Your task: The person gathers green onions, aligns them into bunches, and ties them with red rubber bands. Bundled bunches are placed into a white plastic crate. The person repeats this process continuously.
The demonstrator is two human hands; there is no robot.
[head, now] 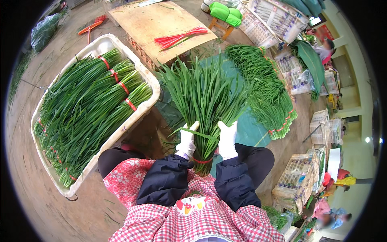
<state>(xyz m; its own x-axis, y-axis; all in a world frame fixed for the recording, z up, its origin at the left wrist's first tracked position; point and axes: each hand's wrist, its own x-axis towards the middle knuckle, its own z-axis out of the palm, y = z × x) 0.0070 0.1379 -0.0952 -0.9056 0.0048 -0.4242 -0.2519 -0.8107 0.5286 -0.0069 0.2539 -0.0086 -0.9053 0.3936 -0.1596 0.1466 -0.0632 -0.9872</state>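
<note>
Between my white-gloved hands is a large bunch of Chinese chives [205, 93], its leaves fanned out away from me. A red tie [202, 161] circles the bunch low down, near the stem ends by my lap. My left hand [186, 140] grips the bunch's left side, and one loose leaf [196, 132] lies bent across its front. On the opposite side, my right hand [227, 139] holds the bunch with the thumb towards the leaves. A green sheet [251, 127] is spread on the ground beyond my knees.
At left, a white plastic crate [154, 90] holds tied chive bundles [90, 106]. Red ties [181, 36] lie on a board-topped table [145, 18] ahead. More bundles [263, 90] rest on the sheet at right. Stacked crates [293, 178] stand further right, with people [325, 216] beyond. A broom [91, 25] lies at upper left.
</note>
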